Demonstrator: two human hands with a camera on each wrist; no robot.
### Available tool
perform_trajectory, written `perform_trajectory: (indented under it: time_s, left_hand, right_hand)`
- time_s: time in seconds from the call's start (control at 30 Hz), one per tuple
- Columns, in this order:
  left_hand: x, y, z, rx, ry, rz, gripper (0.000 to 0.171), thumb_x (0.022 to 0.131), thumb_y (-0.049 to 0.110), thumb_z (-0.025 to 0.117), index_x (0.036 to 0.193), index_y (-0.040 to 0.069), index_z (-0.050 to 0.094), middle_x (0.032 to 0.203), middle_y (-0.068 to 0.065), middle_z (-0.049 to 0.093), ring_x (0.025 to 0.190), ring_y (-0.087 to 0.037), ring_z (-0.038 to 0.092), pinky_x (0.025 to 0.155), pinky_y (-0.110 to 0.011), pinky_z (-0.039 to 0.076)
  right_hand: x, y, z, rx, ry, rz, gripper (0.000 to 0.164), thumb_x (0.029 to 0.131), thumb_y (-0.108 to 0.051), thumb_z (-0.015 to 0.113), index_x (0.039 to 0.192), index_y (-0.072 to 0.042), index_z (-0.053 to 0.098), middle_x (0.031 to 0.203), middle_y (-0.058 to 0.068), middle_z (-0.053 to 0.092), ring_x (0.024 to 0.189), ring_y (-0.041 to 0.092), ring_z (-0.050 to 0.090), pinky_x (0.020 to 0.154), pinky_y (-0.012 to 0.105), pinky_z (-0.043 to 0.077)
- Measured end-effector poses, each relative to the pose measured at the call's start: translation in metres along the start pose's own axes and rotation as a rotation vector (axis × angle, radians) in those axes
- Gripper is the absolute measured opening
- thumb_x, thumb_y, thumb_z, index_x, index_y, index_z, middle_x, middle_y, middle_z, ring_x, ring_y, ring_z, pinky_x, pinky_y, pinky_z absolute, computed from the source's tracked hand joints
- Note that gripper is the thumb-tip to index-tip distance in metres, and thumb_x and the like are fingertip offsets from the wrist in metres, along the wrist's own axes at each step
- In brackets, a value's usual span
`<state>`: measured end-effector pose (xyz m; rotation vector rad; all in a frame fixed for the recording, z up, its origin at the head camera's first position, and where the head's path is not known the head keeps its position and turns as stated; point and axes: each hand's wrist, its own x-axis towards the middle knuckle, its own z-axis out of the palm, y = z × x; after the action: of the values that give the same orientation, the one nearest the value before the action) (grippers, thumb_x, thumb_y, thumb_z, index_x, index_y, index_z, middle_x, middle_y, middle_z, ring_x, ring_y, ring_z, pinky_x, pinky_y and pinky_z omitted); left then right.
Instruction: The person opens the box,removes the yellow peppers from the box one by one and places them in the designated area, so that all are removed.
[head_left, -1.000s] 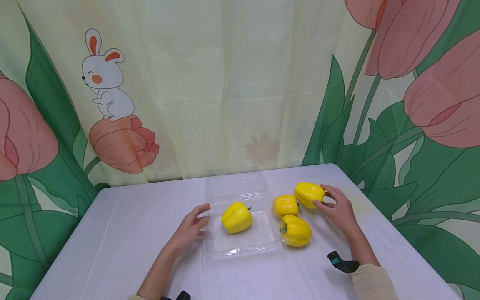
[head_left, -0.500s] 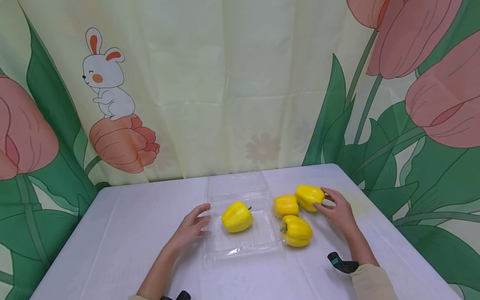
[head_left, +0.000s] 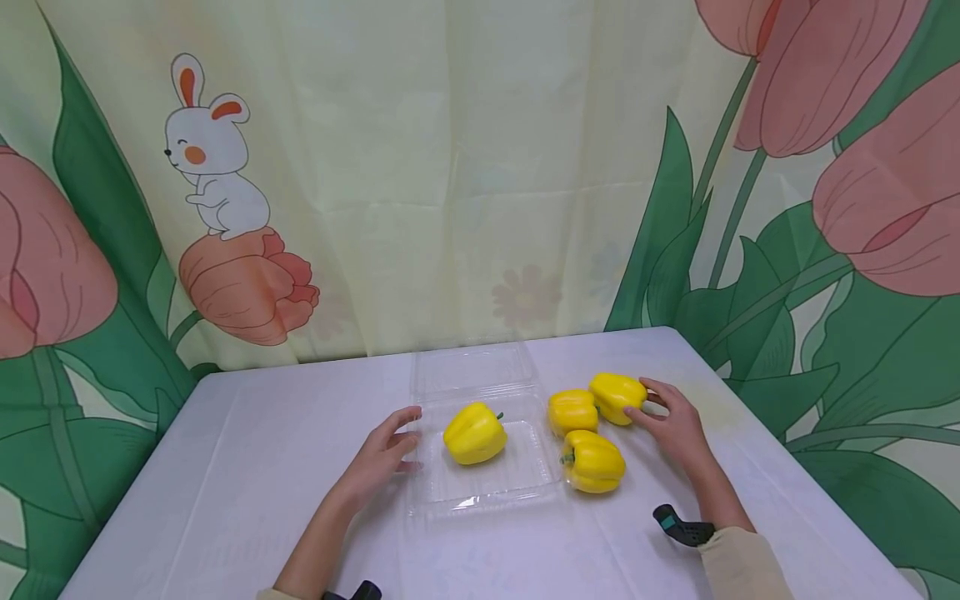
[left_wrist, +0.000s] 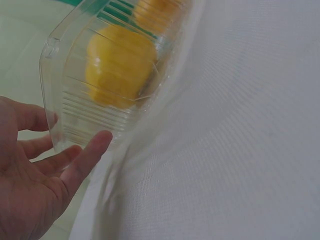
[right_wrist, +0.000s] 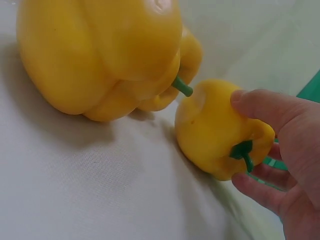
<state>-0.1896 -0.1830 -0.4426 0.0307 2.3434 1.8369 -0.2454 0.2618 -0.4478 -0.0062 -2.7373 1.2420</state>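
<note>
A clear plastic clamshell box (head_left: 517,479) lies with its lid (head_left: 472,371) folded back, and one yellow bell pepper (head_left: 476,433) sits inside it. At the box's left side is my left hand (head_left: 386,450), fingers spread and relaxed, touching the wall (left_wrist: 92,117). My right hand (head_left: 675,421) holds another yellow bell pepper (head_left: 617,398) by its stem end. In the right wrist view the thumb presses its upper side, with fingers (right_wrist: 260,192) curled beneath and behind the bell pepper (right_wrist: 215,130).
Two more yellow bell peppers, a rear one (head_left: 572,412) and a front one (head_left: 594,462), rest by the box's right side. White cloth covers the table (head_left: 247,475). A printed curtain (head_left: 390,208) hangs behind the table's back edge.
My right hand has brought its bell pepper slightly down and toward me, close to the rear loose pepper. The left hand and the box stay where they were.
</note>
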Motion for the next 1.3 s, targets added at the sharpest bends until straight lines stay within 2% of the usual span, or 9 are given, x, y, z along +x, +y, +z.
perform_trajectory:
  time_s: [0.57,0.83,1.3]
  left_hand:
    - [0.001,-0.0005,-0.0002,0.004,0.006,-0.003,0.047,0.098,0.015,0.051,0.145,0.017,0.041,0.152,-0.006,0.04,0.13,-0.032,0.05,0.088,-0.04,0.058]
    - [0.0004,0.0009,-0.0001,0.007,0.007,-0.003,0.047,0.098,0.015,0.052,0.145,0.017,0.042,0.152,-0.006,0.04,0.13,-0.031,0.05,0.088,-0.04,0.058]
    - [0.0006,0.0012,-0.0001,-0.001,0.004,-0.004,0.047,0.098,0.015,0.052,0.144,0.016,0.042,0.152,-0.007,0.04,0.13,-0.032,0.05,0.088,-0.04,0.058]
  right_hand:
    - [0.0022,-0.0013,0.0089,0.018,0.017,-0.014,0.076,0.09,-0.042,0.065,0.15,-0.011,0.032,0.153,0.019,0.032,0.134,0.04,0.039,0.103,0.052,0.045]
    - [0.0016,-0.0022,0.0085,0.019,0.025,-0.032,0.073,0.09,-0.036,0.067,0.15,-0.011,0.033,0.153,0.019,0.031,0.133,0.04,0.039,0.103,0.052,0.045]
    - [-0.0001,-0.0038,0.0034,0.014,0.047,-0.034,0.075,0.089,-0.038,0.068,0.149,-0.012,0.034,0.153,0.019,0.033,0.132,0.04,0.042,0.102,0.053,0.046]
